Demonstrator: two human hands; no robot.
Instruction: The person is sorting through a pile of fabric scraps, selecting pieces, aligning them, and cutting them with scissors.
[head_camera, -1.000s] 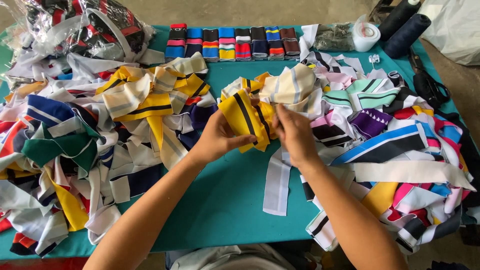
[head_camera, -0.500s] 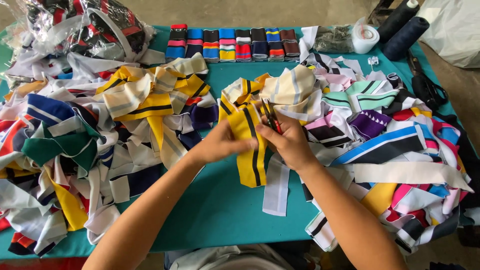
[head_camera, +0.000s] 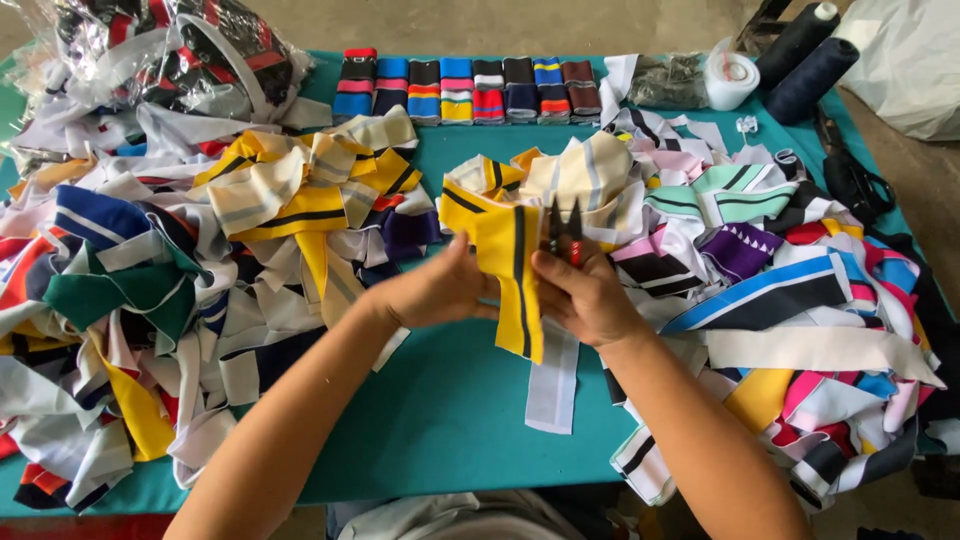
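My left hand (head_camera: 432, 292) and my right hand (head_camera: 585, 296) both grip a yellow fabric strip with a black stripe (head_camera: 512, 270) over the teal table (head_camera: 440, 400). The strip hangs down between the hands, its lower end over the table. My right hand also holds small thread snips (head_camera: 563, 228) with dark blades pointing up and a red part at the grip. A white strip (head_camera: 553, 375) lies under the hands.
Heaps of striped knit strips lie on the left (head_camera: 150, 270) and on the right (head_camera: 790, 280). A row of folded coloured pieces (head_camera: 465, 88) lines the far edge. A plastic bag of strips (head_camera: 170, 50) sits far left; thread cones (head_camera: 810, 45) and a white tape roll (head_camera: 728, 75) far right.
The yellow strip has been pulled out of a bunch and now hangs flat and long between my hands. The snips have come up into view in my right hand.
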